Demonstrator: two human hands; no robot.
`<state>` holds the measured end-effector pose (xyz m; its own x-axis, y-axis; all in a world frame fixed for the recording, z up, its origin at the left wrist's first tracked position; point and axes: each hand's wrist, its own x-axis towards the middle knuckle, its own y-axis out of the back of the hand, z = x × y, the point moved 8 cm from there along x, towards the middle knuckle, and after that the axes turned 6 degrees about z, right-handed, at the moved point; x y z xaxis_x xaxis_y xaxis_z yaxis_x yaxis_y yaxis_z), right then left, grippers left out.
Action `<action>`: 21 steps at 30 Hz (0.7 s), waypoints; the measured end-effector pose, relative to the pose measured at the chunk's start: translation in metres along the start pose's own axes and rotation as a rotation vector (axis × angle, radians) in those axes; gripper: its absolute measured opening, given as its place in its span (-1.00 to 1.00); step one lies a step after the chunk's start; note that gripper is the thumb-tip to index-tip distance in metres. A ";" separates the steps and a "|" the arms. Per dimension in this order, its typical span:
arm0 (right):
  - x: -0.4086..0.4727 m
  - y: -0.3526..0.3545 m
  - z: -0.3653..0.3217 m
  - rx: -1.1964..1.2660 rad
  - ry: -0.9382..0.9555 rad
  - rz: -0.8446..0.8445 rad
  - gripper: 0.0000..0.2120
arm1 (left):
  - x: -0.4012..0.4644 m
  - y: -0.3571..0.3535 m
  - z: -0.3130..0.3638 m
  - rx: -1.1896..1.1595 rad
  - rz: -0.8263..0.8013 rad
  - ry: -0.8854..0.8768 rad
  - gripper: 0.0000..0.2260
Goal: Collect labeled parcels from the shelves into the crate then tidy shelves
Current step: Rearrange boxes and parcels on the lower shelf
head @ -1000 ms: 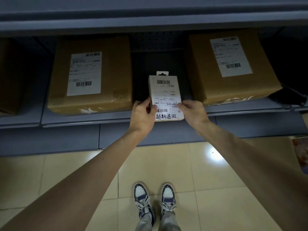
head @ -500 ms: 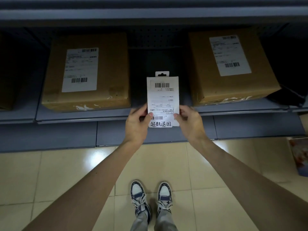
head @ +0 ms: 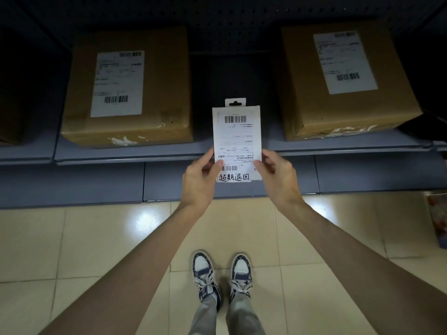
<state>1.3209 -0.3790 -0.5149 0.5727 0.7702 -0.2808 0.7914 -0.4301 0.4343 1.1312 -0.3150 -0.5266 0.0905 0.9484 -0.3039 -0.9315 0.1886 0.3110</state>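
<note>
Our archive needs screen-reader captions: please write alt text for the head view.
Both hands, left and right, hold a small white labeled parcel upright before a shelf carrying two labeled cardboard boxes.

I am observing 2 cardboard boxes, left box (head: 125,88) and right box (head: 343,78), flanking a dark gap on the shelf (head: 169,153); floor (head: 72,238) is lying open below.
</note>
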 end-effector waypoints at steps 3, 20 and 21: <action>0.002 -0.001 0.002 0.050 -0.031 -0.014 -0.75 | -0.001 -0.002 -0.001 -0.091 -0.041 0.033 -0.63; -0.034 0.024 -0.037 0.053 0.038 -0.040 -0.77 | -0.043 0.019 0.043 -0.158 -0.057 -0.026 -0.59; -0.042 0.029 -0.045 0.056 0.052 -0.041 -0.77 | -0.050 0.023 0.051 -0.135 -0.058 -0.043 -0.59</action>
<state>1.3099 -0.4020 -0.4522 0.5291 0.8105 -0.2514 0.8253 -0.4225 0.3746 1.1232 -0.3449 -0.4579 0.1575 0.9476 -0.2778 -0.9630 0.2097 0.1693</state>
